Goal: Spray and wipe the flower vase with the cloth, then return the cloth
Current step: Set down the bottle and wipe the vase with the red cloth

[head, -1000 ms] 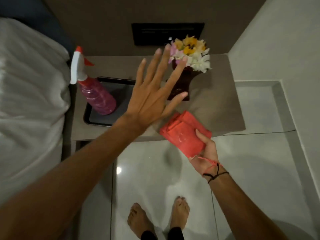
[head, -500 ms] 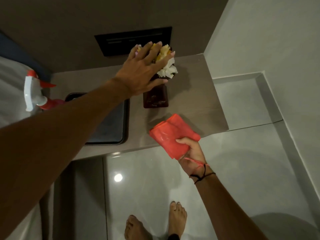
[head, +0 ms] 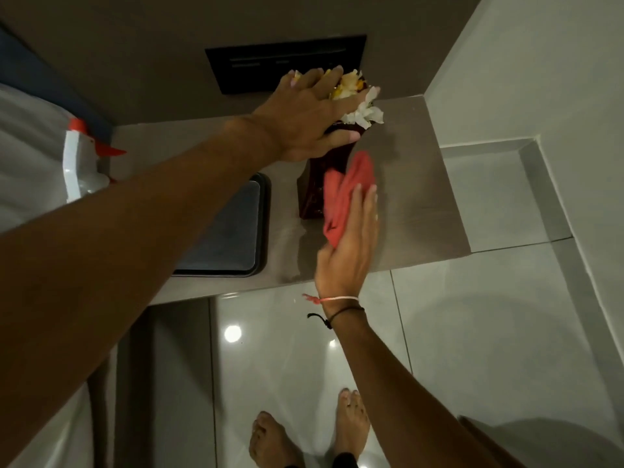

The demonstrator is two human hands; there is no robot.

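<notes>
A dark red vase [head: 309, 194] stands on the grey bedside shelf [head: 415, 211], with white and yellow flowers [head: 359, 103] in its top. My left hand [head: 310, 119] lies over the flowers and grips the vase's neck. My right hand [head: 351, 238] presses a red cloth [head: 341, 194] flat against the vase's right side. A spray bottle [head: 82, 163] with a white and red head stands at the far left, its body hidden behind my left forearm.
A black tray [head: 233, 231] lies on the shelf left of the vase. A dark wall panel [head: 287, 62] sits behind the flowers. A white bed [head: 30, 157] is at the left. My bare feet [head: 304, 434] stand on the glossy tiled floor.
My left hand has closed down around the vase's neck. My right hand has carried the red cloth up from the shelf's front edge and onto the vase's side.
</notes>
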